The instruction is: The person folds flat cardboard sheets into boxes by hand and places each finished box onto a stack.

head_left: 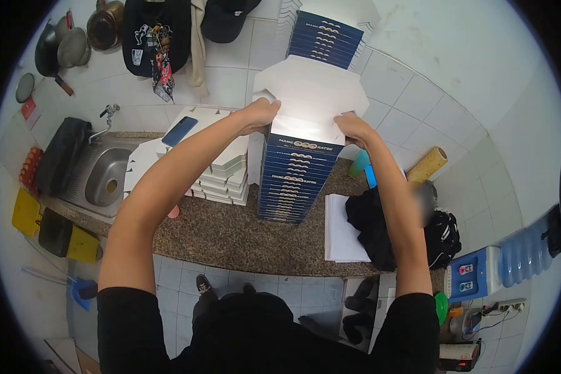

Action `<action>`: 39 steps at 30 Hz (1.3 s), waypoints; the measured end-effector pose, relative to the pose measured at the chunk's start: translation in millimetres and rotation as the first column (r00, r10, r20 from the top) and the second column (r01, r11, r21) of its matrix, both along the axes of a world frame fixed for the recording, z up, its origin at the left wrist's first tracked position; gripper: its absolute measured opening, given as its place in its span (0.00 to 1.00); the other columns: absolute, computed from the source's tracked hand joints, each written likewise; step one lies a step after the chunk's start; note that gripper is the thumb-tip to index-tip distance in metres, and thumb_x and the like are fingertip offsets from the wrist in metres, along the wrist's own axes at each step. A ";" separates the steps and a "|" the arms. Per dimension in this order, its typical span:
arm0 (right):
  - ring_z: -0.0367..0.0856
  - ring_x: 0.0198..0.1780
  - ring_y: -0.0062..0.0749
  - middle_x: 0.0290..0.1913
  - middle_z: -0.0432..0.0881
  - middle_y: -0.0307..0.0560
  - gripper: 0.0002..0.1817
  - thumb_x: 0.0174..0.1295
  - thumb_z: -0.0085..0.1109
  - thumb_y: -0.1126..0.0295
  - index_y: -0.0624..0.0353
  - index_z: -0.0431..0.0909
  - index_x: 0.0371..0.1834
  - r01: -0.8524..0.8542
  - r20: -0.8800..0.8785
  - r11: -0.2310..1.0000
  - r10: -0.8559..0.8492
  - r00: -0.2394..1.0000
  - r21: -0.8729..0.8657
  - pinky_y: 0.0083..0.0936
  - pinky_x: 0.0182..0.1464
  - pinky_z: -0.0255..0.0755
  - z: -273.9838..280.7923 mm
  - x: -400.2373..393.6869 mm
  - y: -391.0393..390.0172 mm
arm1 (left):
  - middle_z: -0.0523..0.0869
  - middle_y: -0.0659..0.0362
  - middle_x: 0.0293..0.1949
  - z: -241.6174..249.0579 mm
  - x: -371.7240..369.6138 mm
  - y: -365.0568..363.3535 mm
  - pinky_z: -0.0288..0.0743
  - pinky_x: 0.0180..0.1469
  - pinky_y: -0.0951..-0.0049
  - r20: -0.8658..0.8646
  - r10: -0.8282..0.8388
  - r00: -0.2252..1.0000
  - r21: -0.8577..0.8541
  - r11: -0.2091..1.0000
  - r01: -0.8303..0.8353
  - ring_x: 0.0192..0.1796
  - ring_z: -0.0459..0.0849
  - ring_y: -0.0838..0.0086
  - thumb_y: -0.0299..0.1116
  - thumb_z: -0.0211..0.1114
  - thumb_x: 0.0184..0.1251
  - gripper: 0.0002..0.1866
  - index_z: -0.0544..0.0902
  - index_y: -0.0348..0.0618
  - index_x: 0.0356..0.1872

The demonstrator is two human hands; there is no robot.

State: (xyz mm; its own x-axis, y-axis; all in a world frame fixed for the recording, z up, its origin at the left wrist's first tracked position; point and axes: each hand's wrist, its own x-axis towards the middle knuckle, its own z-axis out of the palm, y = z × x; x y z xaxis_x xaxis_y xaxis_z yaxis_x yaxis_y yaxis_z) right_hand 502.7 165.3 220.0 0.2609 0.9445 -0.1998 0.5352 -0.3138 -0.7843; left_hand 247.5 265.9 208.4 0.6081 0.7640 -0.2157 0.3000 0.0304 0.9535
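Note:
A tall stack of dark blue cardboard food boxes (293,181) with white lettering stands on the counter. On top of it is an open box (310,93), its white lid raised and leaning back. At the box's left edge, my left hand (262,116) is closed on the cardboard, thumb on the inner side. My right hand (354,128) grips the opposite edge near the side flap. The undersides of both hands' fingers are partly hidden. Behind rises a second stack of blue boxes (325,38). Flat white cardboard blanks (221,181) are piled to the left.
A phone (180,131) lies on the white blanks. The sink (108,181) is at the left of the granite counter (218,234). Right of the stack are white paper sheets (338,227), black cloth (369,218) and a yellow roll (429,163). A water dispenser (474,274) stands farther right.

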 end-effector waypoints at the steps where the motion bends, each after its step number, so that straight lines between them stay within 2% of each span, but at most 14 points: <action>1: 0.90 0.46 0.50 0.50 0.82 0.72 0.26 0.65 0.45 0.74 0.85 0.67 0.63 -0.006 0.000 1.000 0.006 1.000 0.002 0.36 0.38 0.90 -3.7 -0.9 2.7 | 0.73 0.34 0.67 -6.6 1.5 7.2 0.78 0.67 0.50 0.021 -0.023 1.000 0.015 1.000 0.022 0.66 0.80 0.51 0.41 0.41 0.87 0.30 0.61 0.16 0.70; 4: 0.89 0.37 0.41 0.44 0.85 0.59 0.25 0.65 0.51 0.67 0.79 0.74 0.58 0.123 0.116 0.991 -0.127 0.985 0.042 0.36 0.34 0.85 -18.9 4.9 11.9 | 0.76 0.36 0.65 -7.6 -2.6 14.0 0.80 0.65 0.51 0.017 -0.064 0.998 0.031 0.997 0.064 0.63 0.82 0.52 0.40 0.42 0.86 0.29 0.63 0.17 0.70; 13: 0.89 0.43 0.60 0.44 0.86 0.74 0.20 0.61 0.54 0.67 0.78 0.84 0.42 -0.043 0.699 0.999 0.039 0.714 -0.012 0.43 0.42 0.86 -22.9 4.5 21.9 | 0.82 0.38 0.60 -2.1 -1.7 23.1 0.89 0.50 0.55 -0.082 -0.108 0.991 0.069 0.991 0.113 0.54 0.89 0.52 0.33 0.58 0.76 0.25 0.72 0.20 0.64; 15: 0.89 0.39 0.61 0.43 0.88 0.69 0.17 0.59 0.54 0.69 0.71 0.88 0.40 -0.196 0.839 0.961 0.268 0.473 -0.196 0.46 0.43 0.83 -21.4 4.3 20.4 | 0.85 0.38 0.56 -5.8 6.6 36.1 0.90 0.46 0.56 -0.178 -0.014 0.984 0.117 0.993 0.035 0.49 0.91 0.51 0.31 0.60 0.73 0.23 0.77 0.21 0.60; 16: 0.89 0.39 0.61 0.43 0.88 0.69 0.17 0.59 0.54 0.69 0.71 0.88 0.40 -0.195 0.838 0.961 0.268 0.475 -0.196 0.46 0.43 0.83 -27.5 12.4 26.5 | 0.89 0.43 0.48 -3.3 11.4 38.4 0.90 0.44 0.58 -0.429 0.019 0.903 0.363 0.919 0.153 0.44 0.92 0.54 0.29 0.60 0.70 0.17 0.82 0.27 0.54; 18: 0.89 0.34 0.58 0.31 0.87 0.69 0.17 0.59 0.51 0.71 0.74 0.86 0.30 -0.397 0.792 0.741 0.608 0.053 -0.542 0.46 0.39 0.83 -33.6 23.9 39.1 | 0.92 0.48 0.40 -3.6 21.1 42.2 0.89 0.41 0.59 -0.633 0.112 0.766 0.536 0.777 0.330 0.39 0.93 0.58 0.27 0.60 0.66 0.14 0.87 0.32 0.48; 20: 0.89 0.34 0.57 0.31 0.87 0.68 0.16 0.57 0.51 0.71 0.74 0.86 0.30 -0.348 0.774 0.754 0.623 0.114 -0.557 0.46 0.38 0.82 -35.9 27.2 48.4 | 0.90 0.40 0.36 -7.4 26.5 46.1 0.90 0.33 0.64 -0.649 -0.044 0.760 0.250 0.931 0.267 0.34 0.93 0.59 0.23 0.57 0.63 0.13 0.87 0.25 0.42; 22: 0.88 0.33 0.57 0.32 0.87 0.68 0.15 0.55 0.52 0.72 0.73 0.87 0.29 -0.301 0.754 0.764 0.633 0.178 -0.571 0.46 0.38 0.82 -35.9 19.6 47.2 | 0.91 0.45 0.36 -9.0 31.3 37.0 0.88 0.35 0.64 -0.713 -0.041 0.700 0.240 0.924 0.298 0.31 0.92 0.62 0.24 0.56 0.64 0.14 0.87 0.30 0.43; 24: 0.89 0.33 0.56 0.33 0.87 0.67 0.14 0.53 0.52 0.74 0.73 0.87 0.30 -0.171 0.710 0.858 0.500 0.497 -0.484 0.45 0.38 0.81 -33.6 16.6 45.5 | 0.92 0.49 0.36 -9.7 34.6 25.5 0.86 0.37 0.64 -0.769 -0.035 0.638 0.228 0.918 0.326 0.27 0.90 0.64 0.26 0.56 0.64 0.15 0.88 0.34 0.45; 27: 0.90 0.30 0.47 0.29 0.88 0.61 0.14 0.55 0.50 0.75 0.68 0.88 0.31 -0.134 0.761 0.854 0.511 0.400 -0.503 0.40 0.31 0.80 -35.0 11.5 46.7 | 0.89 0.36 0.38 -7.2 35.7 15.4 0.88 0.30 0.61 -0.870 -0.010 0.493 0.315 0.758 0.571 0.30 0.92 0.57 0.24 0.50 0.67 0.17 0.86 0.25 0.45; 31: 0.91 0.31 0.46 0.30 0.89 0.60 0.15 0.57 0.49 0.76 0.68 0.88 0.32 -0.117 0.797 0.888 0.452 0.399 -0.445 0.40 0.32 0.82 -37.5 10.9 39.4 | 0.90 0.38 0.36 7.2 29.3 -9.6 0.89 0.31 0.62 -0.881 0.016 0.474 0.274 0.832 0.482 0.29 0.93 0.57 0.23 0.51 0.66 0.16 0.85 0.22 0.42; 33: 0.91 0.34 0.54 0.37 0.86 0.72 0.17 0.65 0.47 0.75 0.81 0.83 0.38 -0.017 0.552 0.919 0.251 0.795 -0.394 0.41 0.24 0.83 -22.7 -1.0 24.3 | 0.90 0.39 0.32 -13.9 33.3 4.7 0.89 0.30 0.63 -0.740 -0.052 0.670 0.283 0.880 0.381 0.28 0.93 0.56 0.22 0.54 0.65 0.14 0.85 0.20 0.38; 37: 0.91 0.34 0.58 0.43 0.85 0.76 0.20 0.72 0.44 0.71 0.85 0.79 0.45 0.051 0.398 0.950 0.080 0.914 -0.308 0.39 0.19 0.83 -26.1 -8.1 15.6 | 0.90 0.47 0.24 -17.3 29.4 -11.4 0.89 0.35 0.69 -0.738 0.104 0.667 0.447 0.815 0.368 0.28 0.93 0.63 0.23 0.59 0.64 0.10 0.89 0.30 0.35; 39: 0.90 0.33 0.61 0.48 0.84 0.78 0.24 0.73 0.45 0.66 0.86 0.76 0.49 0.046 0.479 0.992 0.017 0.877 -0.120 0.41 0.21 0.84 -47.0 9.4 24.2 | 0.89 0.35 0.31 -16.7 23.8 -13.1 0.90 0.30 0.63 -0.667 0.081 0.740 0.502 0.783 0.367 0.27 0.92 0.54 0.18 0.57 0.62 0.10 0.85 0.20 0.36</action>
State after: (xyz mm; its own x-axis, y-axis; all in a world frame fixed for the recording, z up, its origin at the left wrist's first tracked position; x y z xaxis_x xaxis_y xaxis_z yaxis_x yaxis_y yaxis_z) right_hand 512.2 189.5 173.0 0.3678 0.9156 -0.1623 0.8296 -0.4019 -0.3875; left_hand 271.3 252.8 191.8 0.6092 0.7803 -0.1413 0.7702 -0.5398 0.3397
